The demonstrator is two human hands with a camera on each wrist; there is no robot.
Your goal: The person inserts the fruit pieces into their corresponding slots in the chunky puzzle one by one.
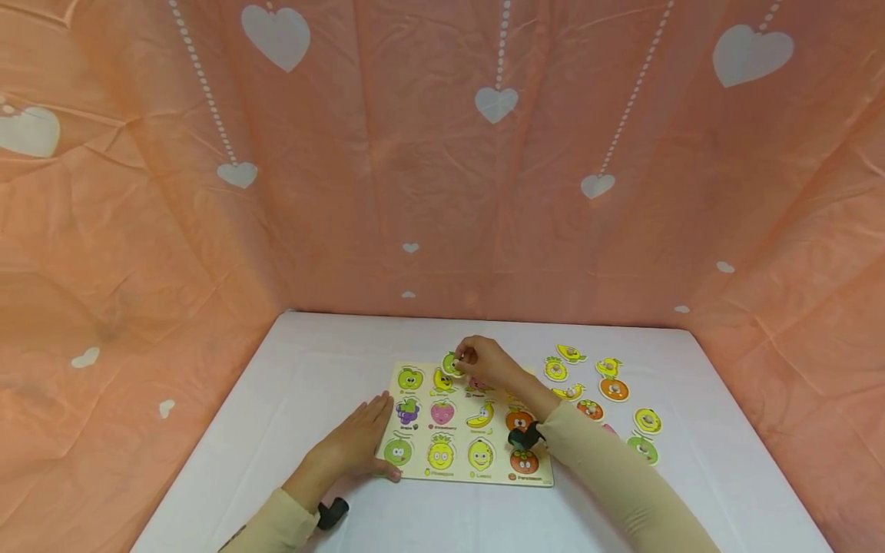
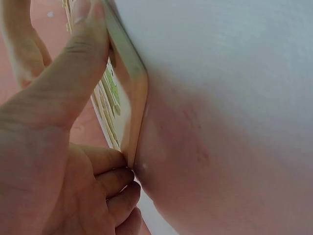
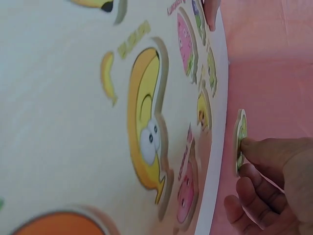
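A pale wooden fruit puzzle board (image 1: 459,438) lies on the table, with printed, recessed fruit pictures. My left hand (image 1: 359,438) holds its near left corner, fingers along the left edge and thumb at the front edge. The left wrist view shows the corner between thumb (image 2: 88,44) and bent fingers. Over the board's far edge, my right hand (image 1: 487,361) pinches a round green fruit puzzle piece (image 1: 451,365) between thumb and fingertips. In the right wrist view this piece (image 3: 241,134) is edge-on, raised off the board. The right forearm covers part of the board's right side.
Loose fruit pieces lie right of the board, including a pineapple (image 1: 555,369), an orange (image 1: 614,389), a green melon (image 1: 643,449) and a yellow lemon (image 1: 648,420). A pink piece (image 1: 609,430) is partly behind the right sleeve. A peach-coloured cloth (image 1: 442,215) encloses the white table (image 1: 311,361).
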